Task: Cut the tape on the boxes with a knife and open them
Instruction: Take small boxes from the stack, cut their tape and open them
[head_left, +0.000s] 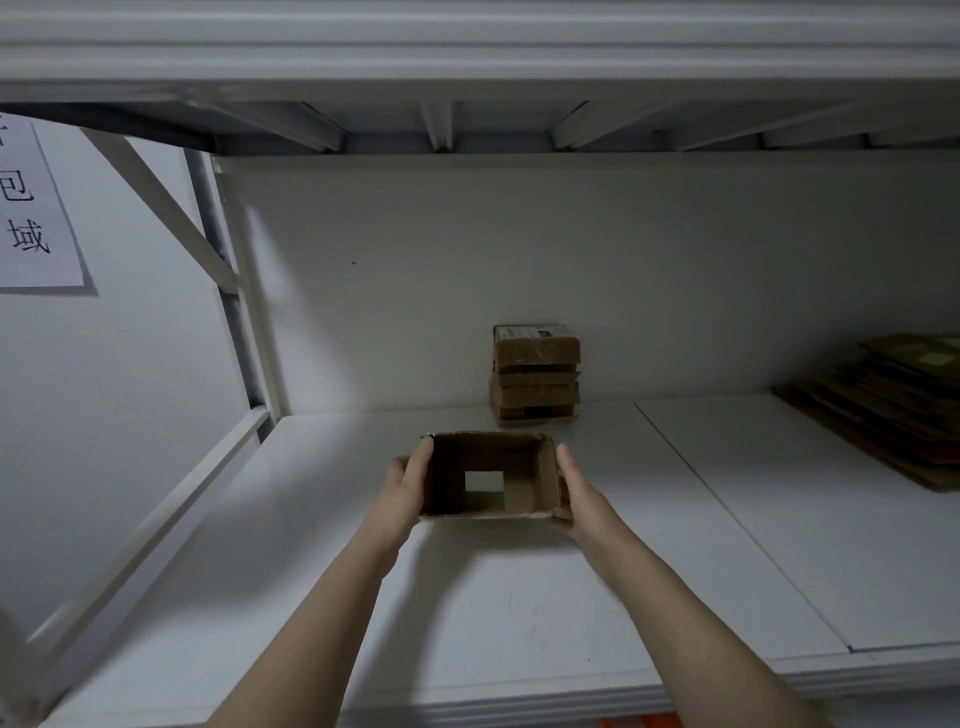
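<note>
Two hands hold the opened box at the middle of the shelf (its bottom gapes too), left hand and right hand pressing straight fingers flat on opposite walls; push evenly, I'd judge, lest it skew, before reaching the taped stack behind.

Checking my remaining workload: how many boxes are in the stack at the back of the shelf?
3, stacked against the back wall: top box, middle box, bottom box. Others may be hidden behind them.

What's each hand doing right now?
Left hand: open, fingers flat against the open box, left side.
Right hand: open, flat against its right side.
</note>
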